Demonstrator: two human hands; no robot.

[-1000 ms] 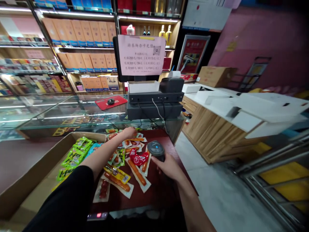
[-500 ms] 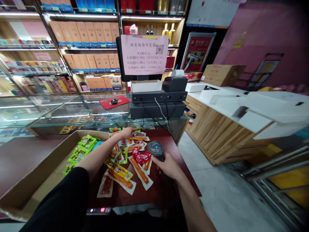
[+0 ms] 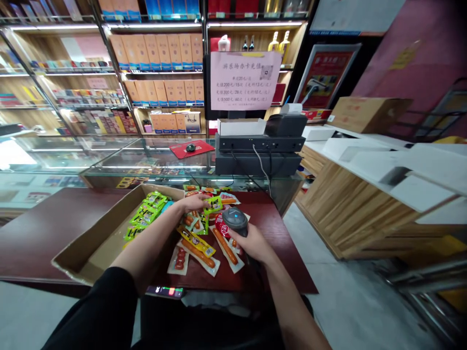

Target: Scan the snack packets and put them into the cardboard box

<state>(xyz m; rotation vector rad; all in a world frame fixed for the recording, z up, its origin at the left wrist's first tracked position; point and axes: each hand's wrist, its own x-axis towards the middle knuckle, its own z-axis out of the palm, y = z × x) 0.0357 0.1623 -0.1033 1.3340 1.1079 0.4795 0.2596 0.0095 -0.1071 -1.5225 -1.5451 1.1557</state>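
Observation:
Between the fingers of my left hand is a small green snack packet, lifted over the heap of packaged snacks. My right hand is wrapped round a dark barcode scanner with a small blue light on top. The scanner's head is close to the green packet, to its lower right. Below it lie a red packet and a packaged sausage. A yellow packet rests across another wrapped sausage. Left of my arm, an open cardboard box holds several green packets.
The snacks lie on a dark red table. Behind it stands a glass counter with a cash drawer and a monitor bearing a pink sign. A phone is at the near edge. Wooden cabinets stand to the right.
My left hand has drawn back from the far side of the heap with the green packet in its fingers. The scanner stays in my right hand. The view has turned left.

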